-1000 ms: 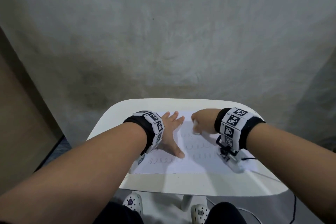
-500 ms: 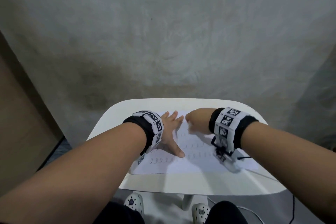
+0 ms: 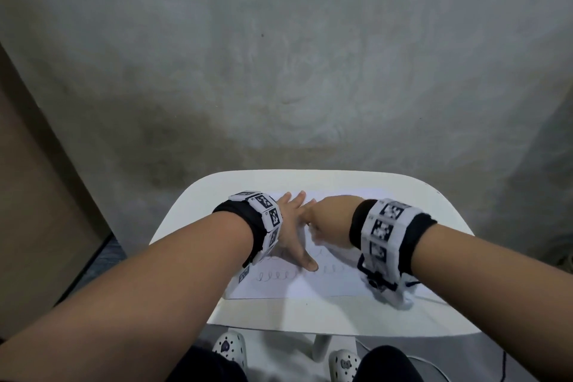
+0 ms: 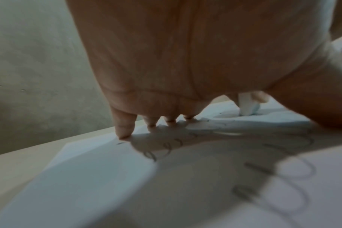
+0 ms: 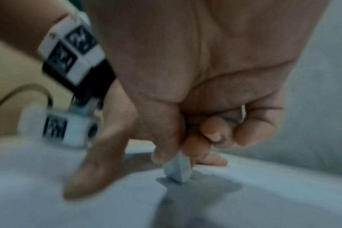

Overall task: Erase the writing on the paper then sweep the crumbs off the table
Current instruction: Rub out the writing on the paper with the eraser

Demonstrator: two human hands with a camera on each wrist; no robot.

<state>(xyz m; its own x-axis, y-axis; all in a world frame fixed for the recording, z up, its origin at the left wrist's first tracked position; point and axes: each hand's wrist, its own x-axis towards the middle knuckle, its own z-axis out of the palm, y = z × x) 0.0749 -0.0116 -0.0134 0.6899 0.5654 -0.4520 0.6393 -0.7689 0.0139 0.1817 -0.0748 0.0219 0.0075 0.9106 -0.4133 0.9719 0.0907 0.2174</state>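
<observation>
A white sheet of paper (image 3: 310, 287) with rows of pencilled loops lies on the small white table (image 3: 310, 316). My left hand (image 3: 293, 234) lies flat on the paper's left half, fingers spread and pressing it down; the fingertips (image 4: 125, 128) touch the sheet. My right hand (image 3: 330, 220) sits just right of it, curled, and pinches a small white eraser (image 5: 178, 169) whose tip rests on the paper. The eraser (image 4: 248, 106) also shows beyond the left palm. In the head view the eraser is hidden under the right hand.
The table has rounded corners and stands against a grey concrete wall (image 3: 279, 71). A brown panel (image 3: 37, 211) stands at the left. A thin cable (image 3: 434, 298) trails from the right wrist over the table. My knees and patterned shoes (image 3: 231, 347) are below the front edge.
My right hand with the eraser has slid left across the paper, closing up beside the left hand. The left hand has stayed pressed on the sheet.
</observation>
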